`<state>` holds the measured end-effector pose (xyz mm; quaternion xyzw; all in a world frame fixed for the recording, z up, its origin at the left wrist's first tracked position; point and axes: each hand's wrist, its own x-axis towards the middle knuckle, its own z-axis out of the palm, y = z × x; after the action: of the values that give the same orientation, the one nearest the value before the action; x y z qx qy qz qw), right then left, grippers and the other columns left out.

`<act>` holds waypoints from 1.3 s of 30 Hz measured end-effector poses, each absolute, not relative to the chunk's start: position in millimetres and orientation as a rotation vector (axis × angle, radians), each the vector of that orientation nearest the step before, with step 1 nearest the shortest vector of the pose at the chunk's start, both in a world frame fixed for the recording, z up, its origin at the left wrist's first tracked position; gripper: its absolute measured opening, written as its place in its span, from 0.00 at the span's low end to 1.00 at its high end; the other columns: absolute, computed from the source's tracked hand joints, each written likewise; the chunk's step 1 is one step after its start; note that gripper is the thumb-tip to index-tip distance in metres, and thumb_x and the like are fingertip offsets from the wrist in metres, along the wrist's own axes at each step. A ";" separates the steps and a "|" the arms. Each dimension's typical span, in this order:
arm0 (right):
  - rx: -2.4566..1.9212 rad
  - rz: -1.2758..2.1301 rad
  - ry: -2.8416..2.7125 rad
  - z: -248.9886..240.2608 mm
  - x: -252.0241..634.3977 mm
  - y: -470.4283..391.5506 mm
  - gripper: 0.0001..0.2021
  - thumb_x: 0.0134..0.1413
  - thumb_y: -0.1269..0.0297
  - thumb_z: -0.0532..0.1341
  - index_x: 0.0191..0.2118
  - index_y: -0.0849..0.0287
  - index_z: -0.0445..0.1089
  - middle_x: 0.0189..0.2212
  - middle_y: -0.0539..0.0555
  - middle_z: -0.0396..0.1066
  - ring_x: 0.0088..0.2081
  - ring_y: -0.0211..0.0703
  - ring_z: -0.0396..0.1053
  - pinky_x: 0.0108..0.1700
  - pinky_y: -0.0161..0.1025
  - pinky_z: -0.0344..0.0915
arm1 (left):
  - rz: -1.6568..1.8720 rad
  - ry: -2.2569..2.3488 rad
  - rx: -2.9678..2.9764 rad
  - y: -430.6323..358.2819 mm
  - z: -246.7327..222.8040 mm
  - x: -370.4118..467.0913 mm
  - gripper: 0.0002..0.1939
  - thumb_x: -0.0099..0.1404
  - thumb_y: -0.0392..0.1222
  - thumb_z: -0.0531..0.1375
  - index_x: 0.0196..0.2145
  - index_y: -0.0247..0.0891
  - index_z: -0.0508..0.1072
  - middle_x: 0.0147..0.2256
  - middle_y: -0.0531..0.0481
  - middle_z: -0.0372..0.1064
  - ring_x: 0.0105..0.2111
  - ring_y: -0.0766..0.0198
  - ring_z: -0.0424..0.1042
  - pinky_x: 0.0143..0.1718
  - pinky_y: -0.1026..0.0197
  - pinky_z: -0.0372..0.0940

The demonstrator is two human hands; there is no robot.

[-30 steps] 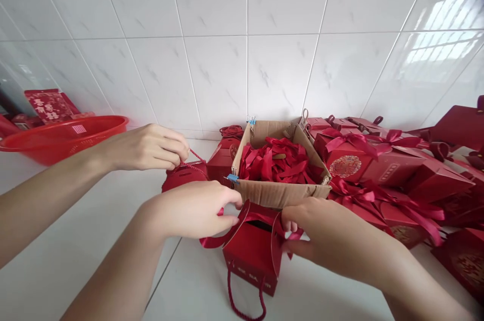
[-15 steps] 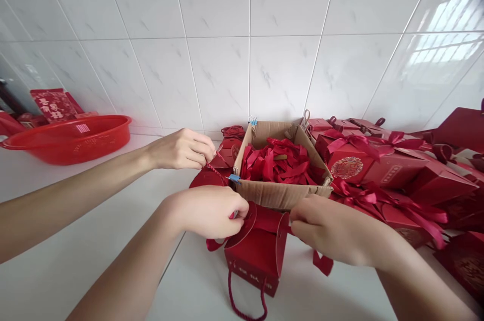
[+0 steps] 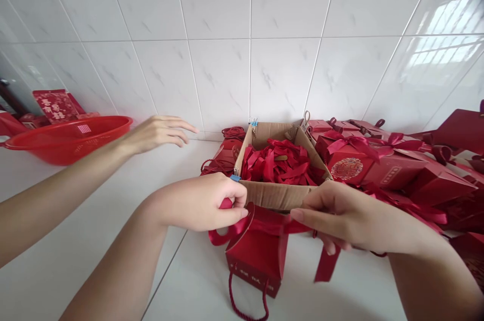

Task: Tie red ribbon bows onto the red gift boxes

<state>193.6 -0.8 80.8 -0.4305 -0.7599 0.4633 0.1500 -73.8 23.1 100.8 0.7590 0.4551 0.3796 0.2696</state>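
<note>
A small red box (image 3: 257, 255) with a rope handle (image 3: 231, 298) stands on the white surface in front of me. A red ribbon (image 3: 270, 221) runs across its top. My left hand (image 3: 206, 202) is closed on the ribbon at the box's left side, with a loop hanging below. My right hand (image 3: 333, 215) pinches the ribbon on the right, and a loose tail dangles beneath it. Just behind the box is an open cardboard carton (image 3: 280, 195) full of red ribbons (image 3: 283, 159).
Another person's hand (image 3: 161, 132) reaches in from the left. Red boxes with bows (image 3: 381, 159) crowd the right side. Behind and left of the carton lie flat red boxes with cords (image 3: 227, 152). A red plastic basin (image 3: 79, 142) sits far left by the tiled wall.
The other person's hand has let go of a red cord, opened and moved back left. My right hand has shifted slightly right and up, with more ribbon showing between it and the box.
</note>
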 end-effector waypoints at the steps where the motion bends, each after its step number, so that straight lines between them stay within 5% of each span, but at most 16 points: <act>1: -1.157 1.412 -2.099 83.3 195.4 -1.8 0.20 0.58 0.52 0.57 0.20 0.59 0.60 0.13 0.47 0.62 0.15 0.31 0.56 0.17 0.30 0.49 | 0.829 1.221 2.095 18.3 103.7 -72.3 0.15 0.50 0.52 0.67 0.20 0.39 0.69 0.18 0.56 0.63 0.17 0.71 0.59 0.15 0.68 0.54; 4: -0.861 1.605 -1.813 87.9 199.8 -3.0 0.19 0.56 0.55 0.60 0.20 0.59 0.61 0.12 0.45 0.58 0.14 0.29 0.52 0.16 0.29 0.48 | 0.604 1.176 2.096 8.6 113.0 -67.2 0.12 0.60 0.52 0.60 0.29 0.41 0.70 0.21 0.56 0.61 0.20 0.70 0.58 0.20 0.68 0.56; 12: -0.483 1.522 -1.480 94.7 208.4 2.0 0.19 0.58 0.56 0.59 0.18 0.57 0.66 0.13 0.47 0.56 0.17 0.32 0.57 0.23 0.33 0.58 | 1.324 0.619 1.510 8.0 132.5 -72.9 0.23 0.63 0.59 0.52 0.32 0.34 0.73 0.25 0.47 0.68 0.25 0.62 0.69 0.28 0.59 0.67; 18: -0.511 1.490 -1.302 95.5 207.8 3.3 0.08 0.55 0.58 0.63 0.31 0.54 0.77 0.37 0.52 0.72 0.27 0.33 0.66 0.29 0.31 0.67 | 1.290 0.469 1.457 5.1 137.2 -73.9 0.13 0.59 0.40 0.55 0.36 0.32 0.77 0.32 0.41 0.74 0.34 0.55 0.74 0.34 0.57 0.71; 23: -0.475 1.534 -1.227 98.4 211.3 5.2 0.09 0.55 0.59 0.63 0.29 0.57 0.77 0.27 0.50 0.73 0.22 0.30 0.65 0.26 0.26 0.66 | 1.226 0.556 1.718 3.0 140.5 -61.0 0.13 0.56 0.28 0.59 0.38 0.38 0.76 0.33 0.47 0.75 0.32 0.61 0.73 0.34 0.61 0.70; 27: -0.498 1.426 -1.208 100.9 216.7 4.4 0.09 0.54 0.62 0.63 0.25 0.57 0.76 0.26 0.51 0.72 0.24 0.33 0.65 0.26 0.29 0.66 | 1.211 0.749 1.826 -1.6 147.9 -44.8 0.02 0.60 0.35 0.62 0.32 0.37 0.75 0.29 0.48 0.75 0.29 0.64 0.73 0.31 0.63 0.70; 39: -0.643 0.620 -1.458 94.9 193.3 -8.8 0.09 0.54 0.65 0.64 0.41 0.48 0.77 0.42 0.51 0.75 0.46 0.44 0.71 0.47 0.40 0.69 | 1.713 1.011 1.672 -8.0 144.3 -12.3 0.08 0.56 0.44 0.66 0.27 0.37 0.77 0.24 0.51 0.70 0.21 0.70 0.61 0.20 0.67 0.57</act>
<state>193.3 -8.8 94.9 -0.2837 -0.6435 0.2735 0.6563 -12.3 -8.0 144.3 0.6199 0.3747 0.6350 0.2684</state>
